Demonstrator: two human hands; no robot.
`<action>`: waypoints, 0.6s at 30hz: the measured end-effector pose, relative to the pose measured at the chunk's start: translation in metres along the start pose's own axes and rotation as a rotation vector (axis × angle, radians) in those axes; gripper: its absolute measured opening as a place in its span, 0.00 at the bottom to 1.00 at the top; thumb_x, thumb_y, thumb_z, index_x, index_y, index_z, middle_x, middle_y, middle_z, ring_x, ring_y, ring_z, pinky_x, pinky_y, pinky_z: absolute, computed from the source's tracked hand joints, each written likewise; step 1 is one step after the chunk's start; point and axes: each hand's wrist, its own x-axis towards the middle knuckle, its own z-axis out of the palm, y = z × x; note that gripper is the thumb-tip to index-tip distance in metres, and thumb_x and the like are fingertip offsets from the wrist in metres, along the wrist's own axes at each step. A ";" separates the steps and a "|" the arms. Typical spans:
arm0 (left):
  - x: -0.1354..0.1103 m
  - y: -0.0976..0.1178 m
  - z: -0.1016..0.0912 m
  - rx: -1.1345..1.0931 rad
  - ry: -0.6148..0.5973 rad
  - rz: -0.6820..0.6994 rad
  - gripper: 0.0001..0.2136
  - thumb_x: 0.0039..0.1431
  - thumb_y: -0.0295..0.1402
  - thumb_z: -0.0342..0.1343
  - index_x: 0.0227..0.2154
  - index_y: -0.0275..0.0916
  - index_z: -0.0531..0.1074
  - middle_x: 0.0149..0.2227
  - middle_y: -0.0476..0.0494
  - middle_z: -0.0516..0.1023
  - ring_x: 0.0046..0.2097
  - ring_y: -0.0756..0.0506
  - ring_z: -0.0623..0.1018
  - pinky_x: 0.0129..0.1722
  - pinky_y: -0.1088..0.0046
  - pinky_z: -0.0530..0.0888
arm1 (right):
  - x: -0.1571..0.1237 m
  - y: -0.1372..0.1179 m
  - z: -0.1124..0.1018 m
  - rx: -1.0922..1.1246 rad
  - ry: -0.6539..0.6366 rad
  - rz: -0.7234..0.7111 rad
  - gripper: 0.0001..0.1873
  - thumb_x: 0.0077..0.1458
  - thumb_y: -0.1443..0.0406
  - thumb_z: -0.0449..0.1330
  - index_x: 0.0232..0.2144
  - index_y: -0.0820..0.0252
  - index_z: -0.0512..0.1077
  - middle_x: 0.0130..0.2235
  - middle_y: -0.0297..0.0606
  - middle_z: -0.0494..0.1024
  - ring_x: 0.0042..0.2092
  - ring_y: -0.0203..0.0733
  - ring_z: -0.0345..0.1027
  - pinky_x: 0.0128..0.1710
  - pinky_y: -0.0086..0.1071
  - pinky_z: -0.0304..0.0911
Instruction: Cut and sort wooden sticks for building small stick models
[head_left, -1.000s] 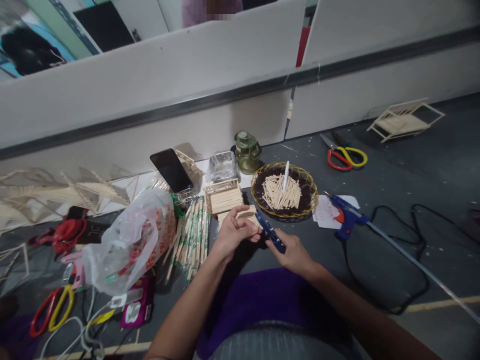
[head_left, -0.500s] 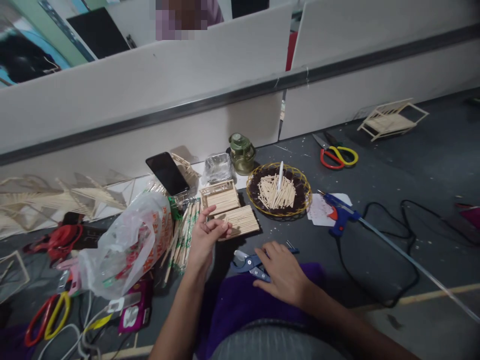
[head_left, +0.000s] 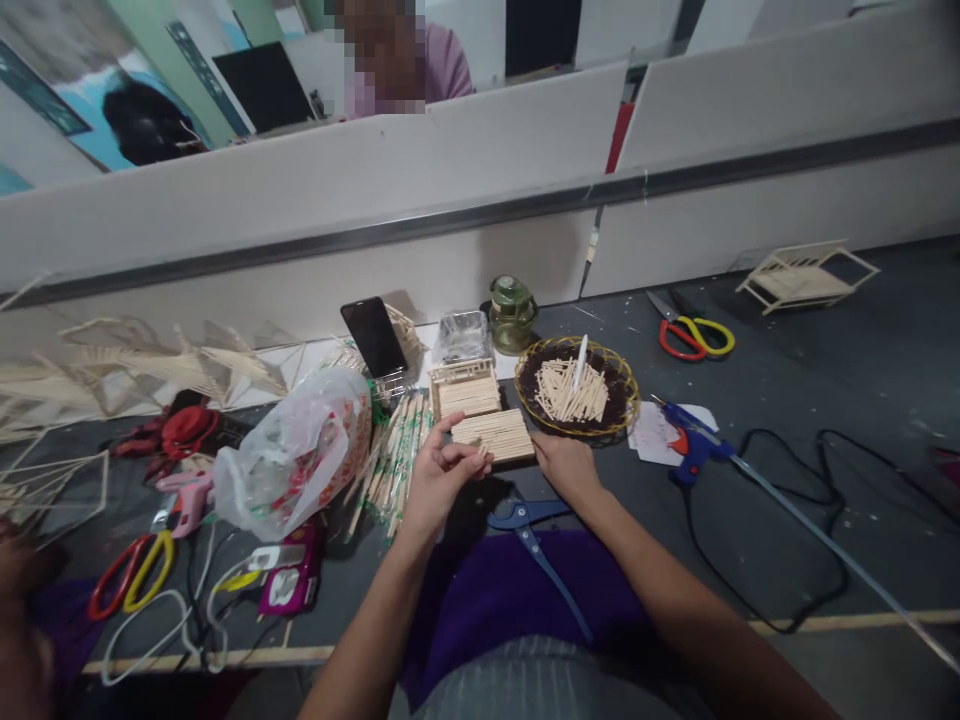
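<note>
My left hand [head_left: 444, 478] is closed, thumb and fingertips pinched around a short wooden stick [head_left: 484, 452], only a small part of which shows. Just beyond it lies a flat panel of side-by-side wooden sticks [head_left: 495, 432]. At the panel's right edge is my right hand [head_left: 568, 468], its fingers curled together; what they hold, if anything, is hidden. A small stick-built piece with a railing [head_left: 465, 388] stands behind the panel. Blue cutting pliers [head_left: 529, 530] rest near me, their handle over purple cloth [head_left: 480, 590].
Cut sticks fill a woven basket [head_left: 636, 395] with a white pen. To the right are a blue glue gun [head_left: 694, 445], scissors [head_left: 694, 338] and a stick-built bench [head_left: 806, 280]. A plastic bag [head_left: 292, 460], wrapped sticks [head_left: 394, 465] and phone [head_left: 373, 338] are left. Another person's hand [head_left: 22, 560] shows.
My right hand has let go of the blue pliers and moved forward to the panel's right edge. The pliers' handles now spread apart. My left hand keeps its pinch. The camera view has shifted.
</note>
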 end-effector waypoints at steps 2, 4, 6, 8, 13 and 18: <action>-0.003 0.000 -0.002 -0.015 0.001 0.004 0.32 0.48 0.31 0.68 0.55 0.37 0.59 0.27 0.50 0.80 0.34 0.45 0.82 0.35 0.70 0.77 | -0.002 -0.004 0.000 -0.015 0.005 -0.003 0.12 0.63 0.63 0.51 0.37 0.55 0.76 0.30 0.40 0.81 0.30 0.43 0.75 0.26 0.30 0.51; -0.005 0.000 -0.004 -0.029 0.008 0.003 0.33 0.48 0.31 0.68 0.55 0.37 0.59 0.27 0.50 0.79 0.35 0.44 0.82 0.35 0.71 0.77 | -0.008 -0.004 -0.003 -0.029 0.013 -0.004 0.12 0.63 0.63 0.51 0.37 0.56 0.75 0.29 0.41 0.80 0.29 0.42 0.74 0.26 0.30 0.50; -0.005 -0.001 -0.007 -0.032 0.010 -0.005 0.34 0.47 0.32 0.69 0.55 0.37 0.59 0.27 0.50 0.79 0.34 0.45 0.81 0.33 0.72 0.77 | -0.013 0.001 -0.010 -0.016 0.061 -0.008 0.13 0.63 0.61 0.51 0.38 0.56 0.75 0.27 0.40 0.80 0.27 0.42 0.73 0.25 0.30 0.49; -0.005 -0.003 -0.008 -0.040 0.006 -0.012 0.34 0.46 0.32 0.69 0.54 0.36 0.59 0.27 0.49 0.80 0.31 0.46 0.80 0.31 0.73 0.76 | -0.015 0.011 -0.019 0.043 0.191 -0.007 0.13 0.63 0.60 0.51 0.38 0.56 0.75 0.28 0.37 0.80 0.26 0.40 0.72 0.25 0.30 0.50; -0.005 -0.007 -0.010 -0.077 0.004 -0.017 0.34 0.45 0.33 0.69 0.54 0.35 0.59 0.27 0.48 0.80 0.27 0.48 0.79 0.30 0.73 0.75 | 0.008 0.045 -0.044 0.189 0.461 0.091 0.14 0.62 0.61 0.51 0.41 0.59 0.75 0.33 0.40 0.81 0.30 0.41 0.73 0.29 0.30 0.57; -0.007 -0.010 -0.013 -0.077 0.016 -0.020 0.35 0.46 0.33 0.69 0.55 0.35 0.58 0.27 0.48 0.80 0.28 0.48 0.78 0.30 0.72 0.74 | 0.012 0.033 -0.050 0.465 0.504 -0.005 0.17 0.61 0.61 0.51 0.45 0.61 0.74 0.45 0.46 0.79 0.44 0.47 0.73 0.44 0.36 0.64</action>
